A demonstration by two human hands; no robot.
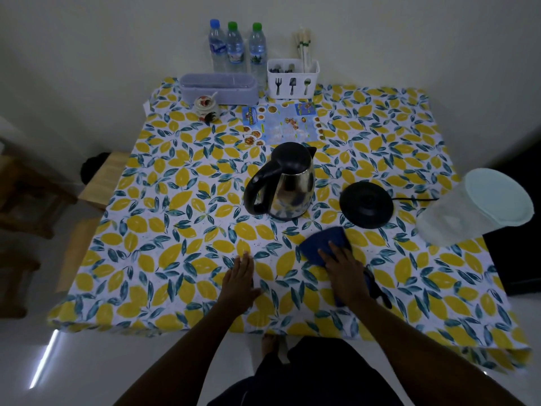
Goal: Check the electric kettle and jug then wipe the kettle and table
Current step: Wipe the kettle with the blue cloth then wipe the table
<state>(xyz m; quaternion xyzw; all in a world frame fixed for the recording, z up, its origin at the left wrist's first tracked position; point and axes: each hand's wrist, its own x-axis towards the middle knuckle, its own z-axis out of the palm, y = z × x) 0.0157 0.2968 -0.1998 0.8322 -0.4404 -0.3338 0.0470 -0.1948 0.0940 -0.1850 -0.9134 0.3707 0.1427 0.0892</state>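
Note:
A steel electric kettle [288, 187] with a black lid and handle stands off its base near the middle of the table [164, 218], which wears a lemon-print cloth. Its round black base [366, 204] lies just to the right, cord trailing right. A translucent plastic jug [471, 210] with a pale lid stands at the right edge. My right hand [345, 269] presses flat on a dark blue cloth [323, 243] in front of the kettle. My left hand [240, 278] rests flat on the table, fingers together, holding nothing.
Along the back stand three water bottles [234, 48], a white cutlery caddy [292, 79] with chopsticks, a grey lidded box [218, 87], a small ceramic pot [206, 108] and a printed menu card [281, 124]. Wooden stools [99, 177] sit to the left.

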